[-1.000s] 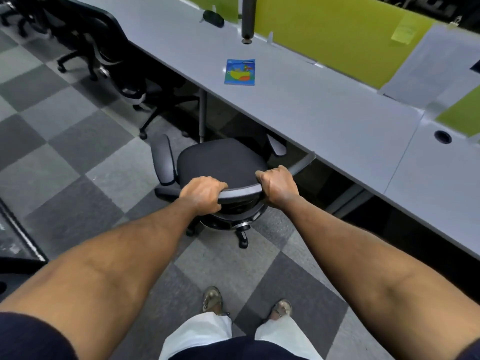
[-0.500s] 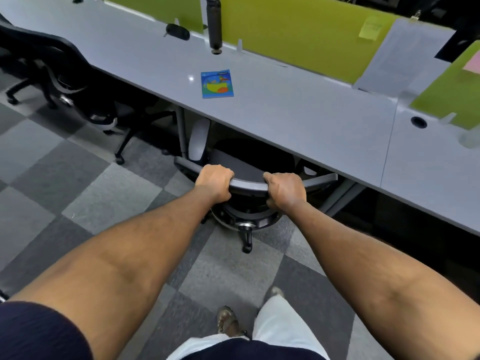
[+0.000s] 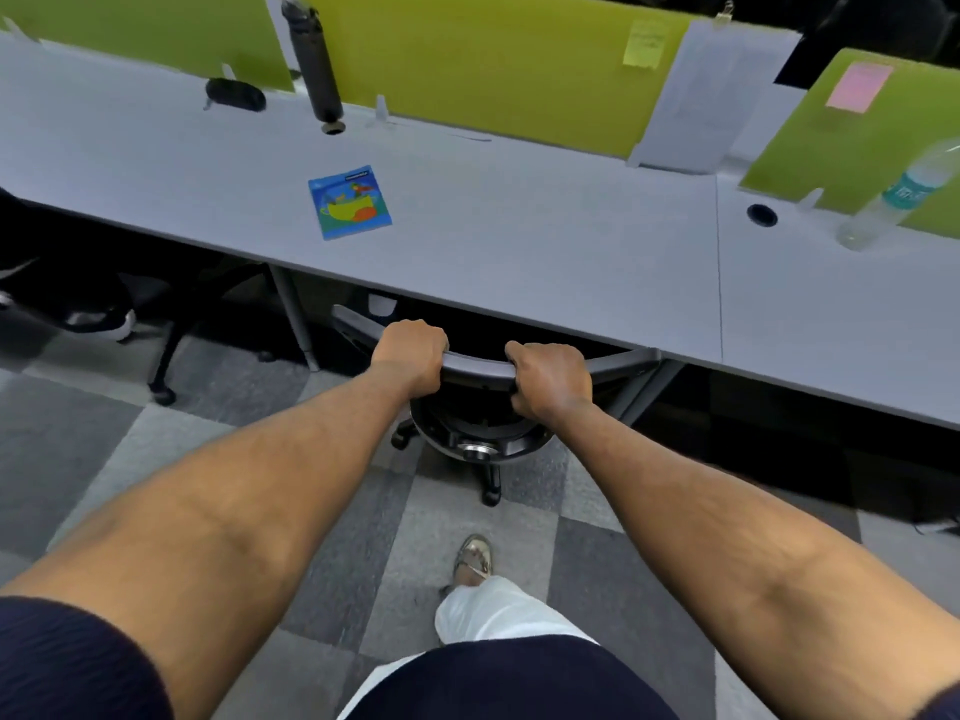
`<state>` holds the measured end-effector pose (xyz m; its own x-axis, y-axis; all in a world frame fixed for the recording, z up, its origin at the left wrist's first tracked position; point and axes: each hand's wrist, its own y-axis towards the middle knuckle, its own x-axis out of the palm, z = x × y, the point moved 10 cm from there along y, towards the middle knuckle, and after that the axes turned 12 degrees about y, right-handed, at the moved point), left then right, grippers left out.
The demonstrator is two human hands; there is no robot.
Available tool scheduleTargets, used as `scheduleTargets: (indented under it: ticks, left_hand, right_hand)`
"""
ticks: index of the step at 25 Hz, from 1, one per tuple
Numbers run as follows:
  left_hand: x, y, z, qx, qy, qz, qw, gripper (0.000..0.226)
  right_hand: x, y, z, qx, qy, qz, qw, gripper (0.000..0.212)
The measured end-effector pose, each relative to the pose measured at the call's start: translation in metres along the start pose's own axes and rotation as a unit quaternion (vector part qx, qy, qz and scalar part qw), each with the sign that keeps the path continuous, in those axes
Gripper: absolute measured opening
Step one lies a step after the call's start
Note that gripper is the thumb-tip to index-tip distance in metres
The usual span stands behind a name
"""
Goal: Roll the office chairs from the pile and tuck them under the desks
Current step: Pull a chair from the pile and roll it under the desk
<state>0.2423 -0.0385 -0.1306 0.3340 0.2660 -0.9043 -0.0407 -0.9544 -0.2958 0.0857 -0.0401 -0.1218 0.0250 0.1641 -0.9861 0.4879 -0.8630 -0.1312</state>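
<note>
A black office chair [image 3: 475, 366] stands at the front edge of the long grey desk [image 3: 519, 241]. Its seat is hidden beneath the desktop; only the curved top of its backrest, the base hub and a caster show. My left hand [image 3: 410, 358] grips the backrest top on the left. My right hand [image 3: 548, 379] grips it on the right. Both arms are stretched out forward.
Another black chair [image 3: 78, 298] sits tucked under the desk at the left. On the desk lie a colourful blue booklet [image 3: 349, 202], a dark bottle [image 3: 314, 59] and a clear plastic bottle [image 3: 893, 200]. Green partitions [image 3: 493, 59] back the desk. A desk leg [image 3: 293, 317] stands left of the chair.
The chair has rolled forward under the desk, so its seat and armrests are now hidden. Both hands kept their grip on the backrest, and I have stepped closer.
</note>
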Motion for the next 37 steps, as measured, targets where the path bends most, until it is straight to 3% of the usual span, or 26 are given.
scheduleTargets:
  ticks: [9, 16, 29, 37]
  left_hand:
    - [-0.007, 0.043, -0.02, 0.053, 0.05, 0.022, 0.997, 0.009]
    - [0.002, 0.036, -0.017, 0.099, 0.043, 0.027, 0.994, 0.011]
    - [0.036, -0.016, -0.09, 0.162, 0.095, 0.061, 0.98, 0.011]
    - [0.015, 0.017, -0.064, 0.171, 0.082, 0.075, 0.979, 0.021]
  right_hand:
    - [-0.007, 0.03, -0.003, 0.029, 0.043, 0.075, 0.996, 0.032]
    - [-0.006, 0.024, -0.01, 0.057, 0.022, 0.062, 0.996, 0.034]
    - [0.015, 0.008, -0.122, 0.107, 0.052, 0.087, 0.989, 0.042]
    - [0.006, 0.033, -0.068, 0.119, 0.026, 0.031, 0.992, 0.039]
